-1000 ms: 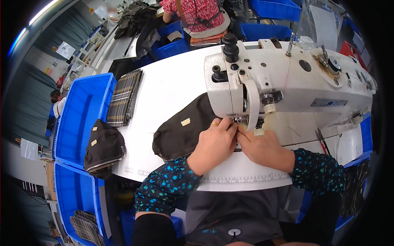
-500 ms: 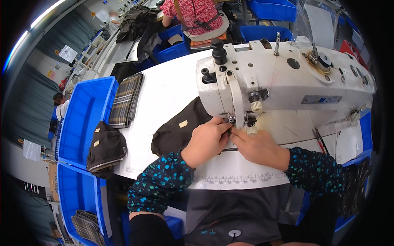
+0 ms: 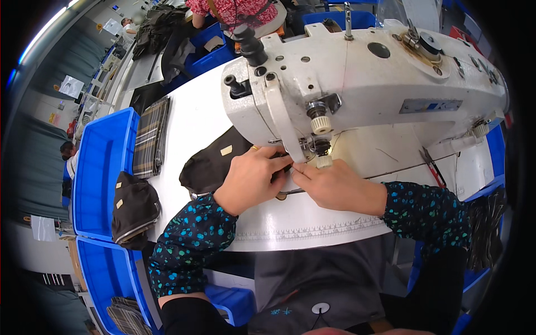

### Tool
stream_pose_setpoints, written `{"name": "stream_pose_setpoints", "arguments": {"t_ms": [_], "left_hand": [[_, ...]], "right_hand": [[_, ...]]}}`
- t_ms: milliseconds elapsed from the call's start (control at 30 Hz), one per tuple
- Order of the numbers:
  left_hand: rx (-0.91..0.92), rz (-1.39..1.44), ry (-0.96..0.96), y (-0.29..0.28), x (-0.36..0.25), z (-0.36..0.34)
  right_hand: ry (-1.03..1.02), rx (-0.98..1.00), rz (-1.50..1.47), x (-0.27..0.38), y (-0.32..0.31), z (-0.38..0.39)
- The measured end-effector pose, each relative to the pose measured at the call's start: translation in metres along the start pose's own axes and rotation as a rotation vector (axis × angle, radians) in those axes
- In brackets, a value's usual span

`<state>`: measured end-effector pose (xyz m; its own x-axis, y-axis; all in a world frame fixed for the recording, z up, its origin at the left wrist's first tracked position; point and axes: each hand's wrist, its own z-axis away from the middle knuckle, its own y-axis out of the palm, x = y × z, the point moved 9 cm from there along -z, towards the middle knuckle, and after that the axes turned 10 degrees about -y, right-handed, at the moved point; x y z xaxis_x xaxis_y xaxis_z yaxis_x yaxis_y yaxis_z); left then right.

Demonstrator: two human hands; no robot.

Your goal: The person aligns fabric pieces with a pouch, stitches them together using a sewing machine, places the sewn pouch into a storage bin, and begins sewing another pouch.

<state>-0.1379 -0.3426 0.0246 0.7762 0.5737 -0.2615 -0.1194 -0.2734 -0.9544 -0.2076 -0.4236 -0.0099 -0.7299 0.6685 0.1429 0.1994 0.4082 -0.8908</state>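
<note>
Dark fabric piece (image 3: 207, 168) — cream label (image 3: 225, 150) up, on white tabletop (image 3: 204, 109).

Both hands are pretty much mid-frame, backs facing up, fingertips nearly meeting. Left hand (image 3: 248, 177) points toward the upper right, fingers bent, thumb sitting lower than the index finger. Right hand (image 3: 334, 187) aims left, fingers bunched together. Left forearm (image 3: 192, 243) comes up from lower left, right forearm (image 3: 427, 218) from lower right. Can't really tell how tight either grip is.
</note>
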Motion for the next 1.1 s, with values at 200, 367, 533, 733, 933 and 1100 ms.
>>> {"name": "stream_pose_setpoints", "arguments": {"t_ms": [200,367,533,733,933,1100], "left_hand": [[0.06,0.011,0.042,-0.004,-0.008,-0.003],[0.085,0.014,0.064,-0.005,0.0,0.001],[0.079,0.04,0.064,-0.007,-0.006,-0.004],[0.076,0.034,0.051,-0.007,-0.007,-0.002],[0.184,0.047,-0.019,-0.001,-0.011,-0.006],[0.159,0.075,-0.031,-0.005,-0.017,-0.009]], "right_hand": [[-0.007,-0.006,0.003,0.0,0.003,0.004],[-0.023,0.014,0.002,0.002,-0.002,0.002],[-0.027,0.017,0.001,0.0,-0.001,0.005],[-0.046,0.0,-0.01,0.002,-0.004,0.003],[-0.021,0.008,0.008,-0.003,-0.003,0.005],[0.005,0.021,0.028,-0.009,-0.007,0.005]]}}
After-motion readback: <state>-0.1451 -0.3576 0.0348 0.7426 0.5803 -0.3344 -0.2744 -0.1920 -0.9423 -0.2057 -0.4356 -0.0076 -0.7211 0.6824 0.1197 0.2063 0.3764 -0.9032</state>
